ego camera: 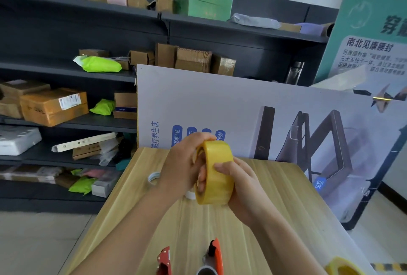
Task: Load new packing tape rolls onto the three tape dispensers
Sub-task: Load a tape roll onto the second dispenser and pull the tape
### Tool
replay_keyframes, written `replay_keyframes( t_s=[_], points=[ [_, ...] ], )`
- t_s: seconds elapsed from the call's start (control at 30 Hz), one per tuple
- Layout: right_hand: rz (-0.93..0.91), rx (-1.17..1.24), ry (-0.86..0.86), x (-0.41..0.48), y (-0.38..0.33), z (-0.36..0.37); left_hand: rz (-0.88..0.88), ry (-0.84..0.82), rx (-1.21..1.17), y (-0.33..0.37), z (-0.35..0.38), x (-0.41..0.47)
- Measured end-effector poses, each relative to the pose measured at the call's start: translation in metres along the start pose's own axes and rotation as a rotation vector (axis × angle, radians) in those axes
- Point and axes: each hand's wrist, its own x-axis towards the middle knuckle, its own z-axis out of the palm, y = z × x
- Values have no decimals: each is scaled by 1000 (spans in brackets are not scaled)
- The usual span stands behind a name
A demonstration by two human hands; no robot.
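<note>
Partly beyond bottom edge: red dispenser, orange dispenser, spare yellow roll

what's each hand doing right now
left hand: grips the yellow packing tape roll at its left rim
right hand: holds the same roll, thumb on its outer face

Big tape roll: yellow, thick and full. It stands on its edge in the air above the bench. The left hand holds its left side. The right hand holds its right side, thumb on the wide yellow band.
Second tape roll: yellow too, at the near right corner of the bench, only partly seen.
Red dispenser: lies on the bench at the near edge.
Orange dispenser: just right of the red one, with a grey round part at its near end.
</note>
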Motion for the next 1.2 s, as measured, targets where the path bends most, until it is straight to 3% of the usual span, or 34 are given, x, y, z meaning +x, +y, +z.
replay_keyframes(
  t_s=[0.07,0.27,0.4,0.5,0.67,0.77,0.83,1.03,1.2],
  points=[
    [33,50,-32,1,0,-2,33,31,73,-2,-2,2],
    [-64,19,-96,2,-1,-5,-180,60,-52,-9,1,0],
    [-41,-4,1,-1,-2,-3,-170,13,-73,-6,2,2],
    [-23,-20,72,-2,-4,-2,-74,38,-29,1,0,1],
    [24,3,99,0,-5,-4,320,147,196,4,3,1],
    [58,41,57,0,-8,-8,388,159,239,5,3,4],
    [57,69,5,0,-9,-11,312,146,212,7,3,4],
    [11,114,-91,3,-8,-18,-154,91,-48,13,5,6],
    [4,96,-41,5,-7,-22,-304,43,-214,27,3,7]
  ],
)
